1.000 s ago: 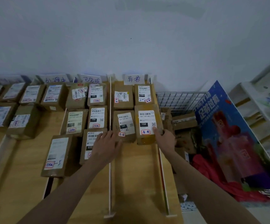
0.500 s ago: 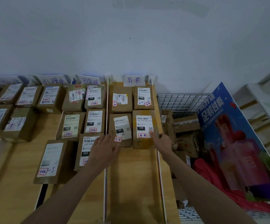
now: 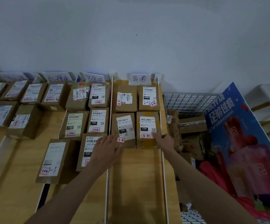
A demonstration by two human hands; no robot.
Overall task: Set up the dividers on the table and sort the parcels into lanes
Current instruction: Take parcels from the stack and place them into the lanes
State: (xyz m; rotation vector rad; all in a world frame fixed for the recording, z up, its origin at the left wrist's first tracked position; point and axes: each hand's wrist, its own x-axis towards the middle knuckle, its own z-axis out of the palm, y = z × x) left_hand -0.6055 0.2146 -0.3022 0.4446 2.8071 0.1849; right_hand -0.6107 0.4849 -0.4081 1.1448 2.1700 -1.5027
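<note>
Brown labelled parcels lie in lanes on the wooden table [image 3: 134,183], split by white dividers [image 3: 109,113] [image 3: 162,160]. Handwritten lane cards [image 3: 140,78] stand against the wall. In the rightmost lane there are two parcels at the back and two in front. My right hand [image 3: 164,140] grips the near right corner of the front right parcel [image 3: 147,126], thumb on its top. My left hand [image 3: 106,152] lies flat with spread fingers across the divider, over the "032" parcel [image 3: 89,147], its fingertips at the near edge of the front left parcel [image 3: 124,126].
A wire basket [image 3: 191,101] with cardboard boxes and red cloth stands right of the table. A large blue poster [image 3: 244,143] leans on it. More parcels [image 3: 24,122] fill the left lanes, and one parcel [image 3: 53,160] lies near the front.
Both hands stay on the same parcels in the rightmost lane. The view has drifted a little, so the table sits lower in the frame.
</note>
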